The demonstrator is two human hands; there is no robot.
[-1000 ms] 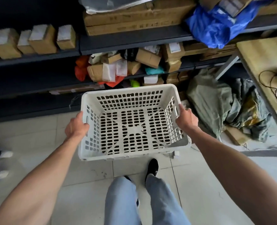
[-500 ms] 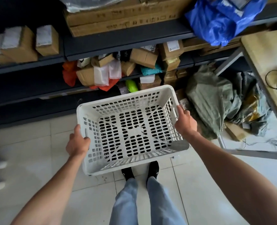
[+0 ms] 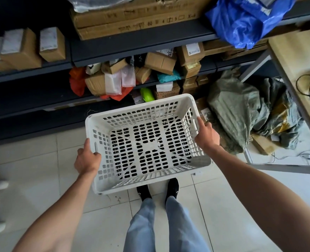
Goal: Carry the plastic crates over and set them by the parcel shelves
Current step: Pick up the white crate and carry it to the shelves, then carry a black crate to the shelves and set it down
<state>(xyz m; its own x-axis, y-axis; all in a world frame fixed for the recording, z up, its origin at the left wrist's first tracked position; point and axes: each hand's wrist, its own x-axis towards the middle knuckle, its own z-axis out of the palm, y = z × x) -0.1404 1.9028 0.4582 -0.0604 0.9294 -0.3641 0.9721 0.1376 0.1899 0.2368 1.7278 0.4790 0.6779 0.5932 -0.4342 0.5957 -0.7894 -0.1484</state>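
lowering the white plastic crate (image 3: 148, 142) toward the floor tiles (image 3: 28, 171), nearer the feet than a second ago. left hand (image 3: 87, 159) and right hand (image 3: 206, 136) each clamped on a side rim. parcel shelves (image 3: 114, 50) just beyond, so set-down looks close; contact with floor cannot be told.

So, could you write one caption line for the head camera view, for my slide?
Both hands, left hand and right hand, hold an empty white plastic crate above the tiled floor, facing the parcel shelves.

Parcel depot/stockroom: dark shelves (image 3: 136, 51) w/ labelled cardboard boxes (image 3: 159, 62), mailer bags (image 3: 112, 82)
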